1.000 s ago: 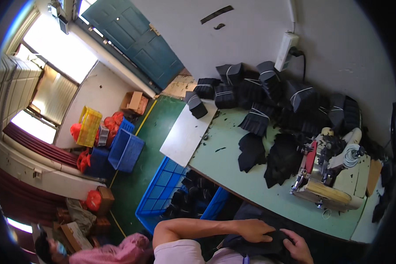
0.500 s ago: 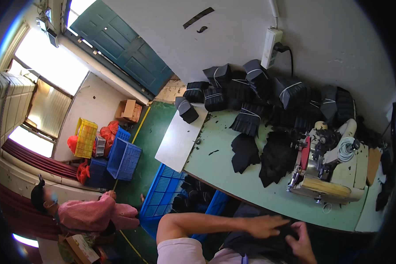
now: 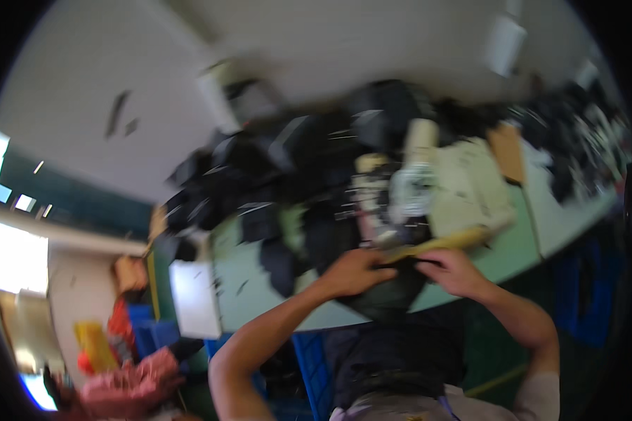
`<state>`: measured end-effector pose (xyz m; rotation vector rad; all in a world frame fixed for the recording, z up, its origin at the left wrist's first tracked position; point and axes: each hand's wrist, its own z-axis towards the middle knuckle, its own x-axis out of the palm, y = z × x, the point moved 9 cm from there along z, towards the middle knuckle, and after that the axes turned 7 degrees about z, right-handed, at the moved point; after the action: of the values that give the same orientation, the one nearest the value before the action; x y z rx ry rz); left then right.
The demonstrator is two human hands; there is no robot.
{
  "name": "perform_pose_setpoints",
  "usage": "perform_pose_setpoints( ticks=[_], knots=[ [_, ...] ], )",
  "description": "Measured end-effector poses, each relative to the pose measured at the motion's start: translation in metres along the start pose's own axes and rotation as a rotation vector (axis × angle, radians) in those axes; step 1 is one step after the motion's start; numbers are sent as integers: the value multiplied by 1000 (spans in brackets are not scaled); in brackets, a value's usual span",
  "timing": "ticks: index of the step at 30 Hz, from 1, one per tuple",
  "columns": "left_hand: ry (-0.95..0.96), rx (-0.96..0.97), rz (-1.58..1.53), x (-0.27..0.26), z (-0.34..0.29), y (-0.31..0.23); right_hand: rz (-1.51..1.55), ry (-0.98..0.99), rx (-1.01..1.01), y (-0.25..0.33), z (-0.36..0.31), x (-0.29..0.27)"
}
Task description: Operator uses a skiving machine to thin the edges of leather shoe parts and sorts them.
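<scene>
My left hand (image 3: 358, 273) and my right hand (image 3: 458, 272) are at the front of a cream bench machine (image 3: 463, 168) with metal parts. Between them a dark, flat black piece of material (image 3: 392, 293) hangs over the near edge of the table. The right fingers pinch its upper right edge. The left fingers are closed at its upper left side. Just beyond the hands runs the machine's yellowish rounded front part (image 3: 448, 243). Motion blur hides the fingertips' exact contact with the machine.
Tied bundles of black pieces (image 3: 295, 144) line the wall side of the green table (image 3: 240, 281). Loose black pieces (image 3: 279, 266) lie left of the machine. A white board (image 3: 194, 298) sits at the table's left end. A blue crate (image 3: 312, 372) stands below. A person in pink (image 3: 130, 386) is at lower left.
My view has swung right toward the machine. Both hands have moved from my lap up to the machine's front, carrying a black piece, and my forearms are now spread apart.
</scene>
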<state>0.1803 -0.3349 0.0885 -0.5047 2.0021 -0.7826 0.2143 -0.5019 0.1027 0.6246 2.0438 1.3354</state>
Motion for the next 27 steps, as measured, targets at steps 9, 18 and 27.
perform_pose_setpoints(
  ticks=[9, 18, 27],
  knots=[
    [114, -246, -45, -13, 29, 26, -285, -129, -95, 9, 11, -41],
    [17, -97, 67, -26, 47, 18, -268, -281, -232, 6, 2, -62],
    [-44, -205, 188, -25, 64, 13, -643, -204, -266, 4, 27, -70]
  ],
)
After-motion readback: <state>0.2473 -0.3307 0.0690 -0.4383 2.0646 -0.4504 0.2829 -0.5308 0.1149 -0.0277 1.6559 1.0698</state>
